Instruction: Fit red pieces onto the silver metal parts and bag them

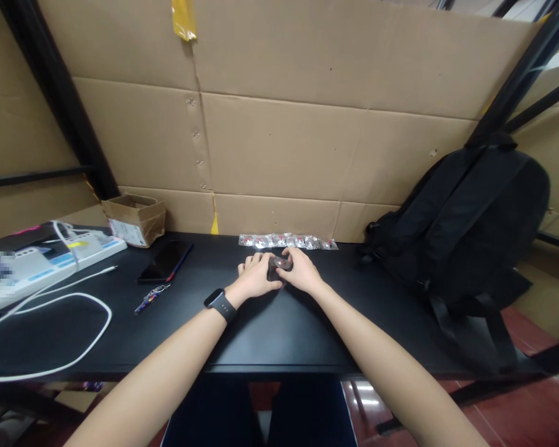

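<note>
left hand (256,278) and right hand (304,270) meet over black counter (272,335), each grip narrow, holding small dark red-marked object (281,263) between them; from here i see, clocked off the hands: row of shiny packets (286,240) just past at 12 o'clock, phone (164,261) at 9, open cardboard box (142,225) at 10, black backpack (475,217) at 3

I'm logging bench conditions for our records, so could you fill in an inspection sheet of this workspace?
Surface: black tabletop, light sheen near the middle.
Job's things: small dark item, held; row of shiny packets just beyond it.
Clutter: phone, keychain and open cardboard box at left; black backpack at right.
Hands: left hand, watch on its wrist, and right hand both hold the item.
Cables: white cable looped at left, near white power strips.
Surroundings: cardboard panels behind, black frame posts both sides.
</note>
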The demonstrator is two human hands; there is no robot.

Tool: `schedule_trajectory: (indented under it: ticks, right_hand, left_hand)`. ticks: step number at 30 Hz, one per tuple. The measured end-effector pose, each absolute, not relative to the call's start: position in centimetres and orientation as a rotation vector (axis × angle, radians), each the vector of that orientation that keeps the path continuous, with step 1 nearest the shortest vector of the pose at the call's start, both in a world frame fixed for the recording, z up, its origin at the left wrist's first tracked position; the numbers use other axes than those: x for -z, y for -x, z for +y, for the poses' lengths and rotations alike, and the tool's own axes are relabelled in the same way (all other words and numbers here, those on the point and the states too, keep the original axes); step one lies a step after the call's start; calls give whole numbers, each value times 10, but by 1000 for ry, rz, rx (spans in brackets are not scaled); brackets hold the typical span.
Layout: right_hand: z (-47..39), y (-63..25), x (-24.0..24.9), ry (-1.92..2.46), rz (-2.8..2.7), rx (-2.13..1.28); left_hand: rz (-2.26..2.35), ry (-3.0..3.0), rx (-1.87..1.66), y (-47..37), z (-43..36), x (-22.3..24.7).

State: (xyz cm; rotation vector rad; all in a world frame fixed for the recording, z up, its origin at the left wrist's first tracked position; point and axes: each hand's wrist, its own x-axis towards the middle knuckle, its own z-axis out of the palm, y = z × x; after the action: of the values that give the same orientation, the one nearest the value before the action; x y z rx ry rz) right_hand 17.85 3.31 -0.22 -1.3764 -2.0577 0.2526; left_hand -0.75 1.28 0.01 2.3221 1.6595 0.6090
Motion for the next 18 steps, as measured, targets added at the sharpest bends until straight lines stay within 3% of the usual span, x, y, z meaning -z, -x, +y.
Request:
schedule_trajectory:
  ticks: [5,18]
  right_hand:
    - [27,-209,-16,1036,-2163,-401]
    - [34,-218,-10,1011,-2216,-410]
  left_hand:
    - [1474,-2381,-784,27,19,-12]
    - [1217,-2616,-710,33,26,-12]
